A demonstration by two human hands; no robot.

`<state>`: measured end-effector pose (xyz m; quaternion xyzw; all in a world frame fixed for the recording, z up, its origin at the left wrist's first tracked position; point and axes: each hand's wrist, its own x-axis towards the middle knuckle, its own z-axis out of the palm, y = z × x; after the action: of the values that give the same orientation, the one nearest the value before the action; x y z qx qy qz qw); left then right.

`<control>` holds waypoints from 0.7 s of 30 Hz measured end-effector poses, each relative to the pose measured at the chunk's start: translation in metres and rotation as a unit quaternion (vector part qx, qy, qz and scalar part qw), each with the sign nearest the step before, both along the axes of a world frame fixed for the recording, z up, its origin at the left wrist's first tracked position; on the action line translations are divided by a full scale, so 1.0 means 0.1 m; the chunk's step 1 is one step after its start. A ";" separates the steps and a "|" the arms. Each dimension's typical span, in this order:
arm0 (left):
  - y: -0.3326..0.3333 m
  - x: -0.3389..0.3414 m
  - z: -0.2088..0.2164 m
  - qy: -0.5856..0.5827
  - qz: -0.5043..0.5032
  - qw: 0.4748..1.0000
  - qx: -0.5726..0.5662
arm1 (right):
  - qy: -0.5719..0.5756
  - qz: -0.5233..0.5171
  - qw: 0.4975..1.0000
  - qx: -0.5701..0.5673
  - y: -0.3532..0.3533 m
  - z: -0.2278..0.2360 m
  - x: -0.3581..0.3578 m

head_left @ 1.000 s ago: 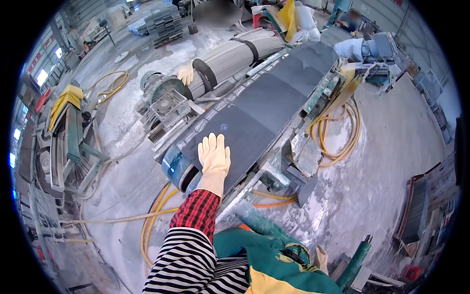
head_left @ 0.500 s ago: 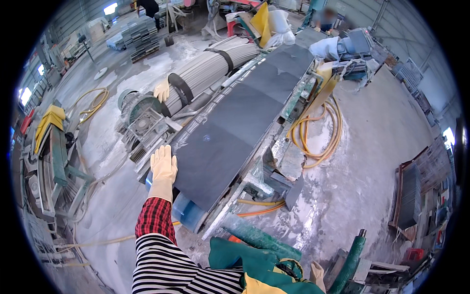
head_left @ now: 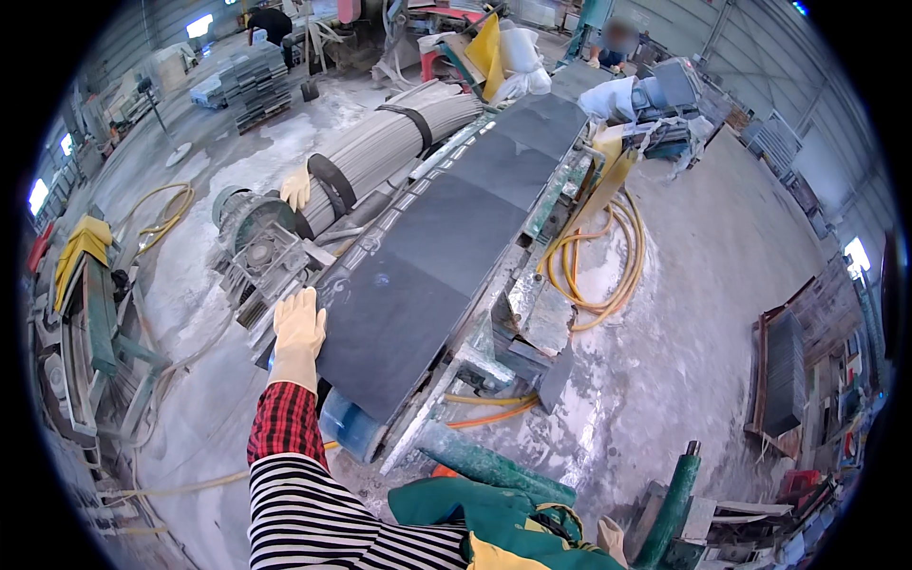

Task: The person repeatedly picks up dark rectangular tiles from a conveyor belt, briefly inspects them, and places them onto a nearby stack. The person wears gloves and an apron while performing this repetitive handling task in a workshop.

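Dark panel: smooth, mostly matt. Left glove: matt, rubber-like. Blue drum: smooth, glossy.

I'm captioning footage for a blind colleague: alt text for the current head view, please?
Gloved left hand, fingers extended, at the near left edge of a long, dark grey machine bed with a blue roller at its near end. A bound grey bundle lies to the left, a coiled yellow hose to the right.
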<state>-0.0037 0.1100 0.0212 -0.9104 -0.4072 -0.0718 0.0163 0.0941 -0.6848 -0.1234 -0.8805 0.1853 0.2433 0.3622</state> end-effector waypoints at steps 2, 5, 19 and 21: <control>-0.04 -0.14 -0.01 -0.002 -0.008 1.000 0.018 | -0.015 0.017 0.999 0.026 -0.07 -0.13 0.06; -0.02 -0.44 -0.09 -0.010 -0.031 0.998 0.060 | -0.029 0.038 0.997 0.060 0.02 -0.21 0.15; -0.92 -1.02 -0.76 -0.454 0.234 0.778 -0.366 | -0.032 0.059 0.995 0.069 0.31 -0.15 0.21; -1.17 -0.81 -0.53 -0.557 0.281 0.617 -0.480 | -0.020 0.059 0.997 0.053 0.26 -0.17 0.14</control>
<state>-0.0845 -0.0073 -0.0314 -0.4148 -0.5507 -0.3509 -0.6337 0.1078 -0.6588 -0.1399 -0.8740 0.1130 0.2561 0.3972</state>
